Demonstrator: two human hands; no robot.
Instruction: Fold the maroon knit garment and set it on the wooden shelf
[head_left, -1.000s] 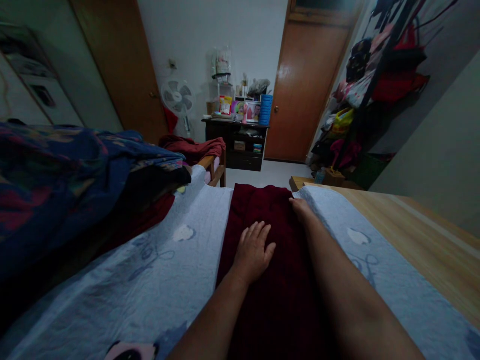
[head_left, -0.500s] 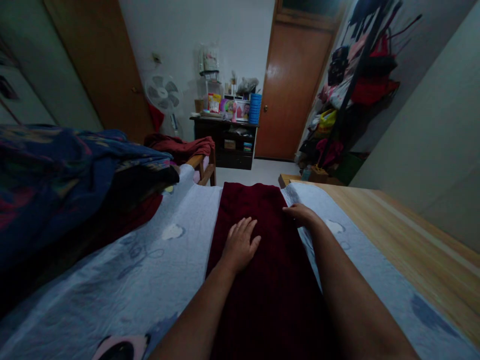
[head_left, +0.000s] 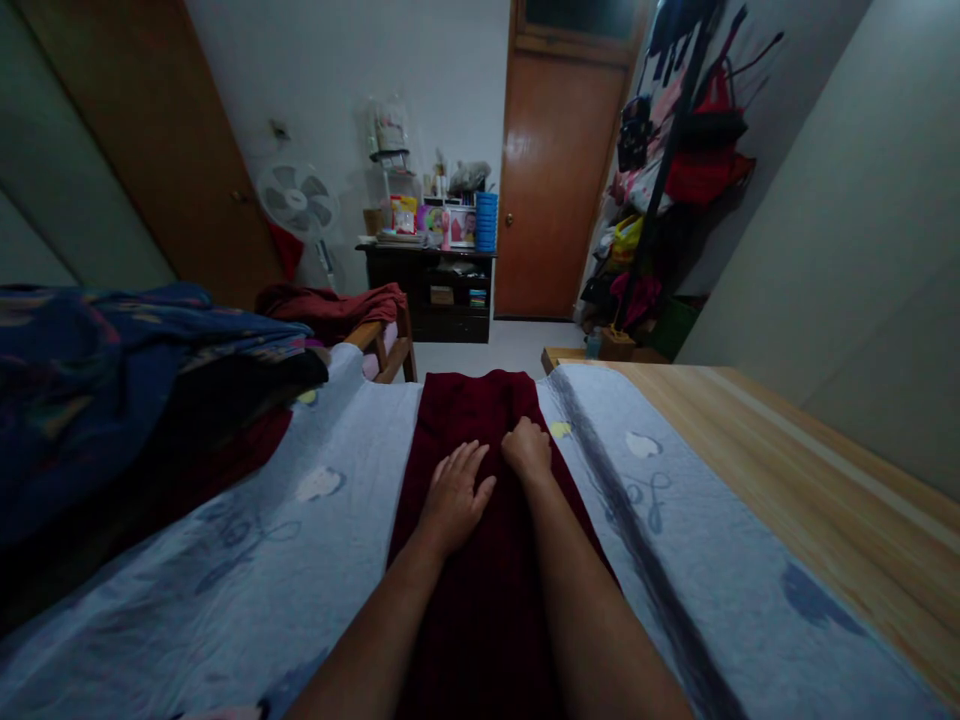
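Observation:
A dark red cloth [head_left: 480, 600], perhaps a folded garment, lies lengthwise over the bed in front of me. My left hand [head_left: 456, 495] rests flat on its left half, fingers stretched forward and thumb out to the side. Just right of it, my right hand [head_left: 527, 447] is closed on the cloth's upper part, with the fingers curled under and their tips hidden. Beneath the cloth is a light blue patterned bed sheet [head_left: 337, 540]. Both forearms cover part of the cloth's near portion.
A heap of blue patterned bedding [head_left: 127, 370] and dark clothes lies at the left. A wooden board [head_left: 750, 450] borders the bed on the right. Beyond the foot stand a fan [head_left: 298, 200], a black cabinet [head_left: 427, 325] and a door [head_left: 555, 180]; bags [head_left: 697, 170] hang at the right.
My right hand has moved left from the cloth's right edge onto the cloth and its fingers have curled in. My left hand stays flat. The view has shifted slightly right.

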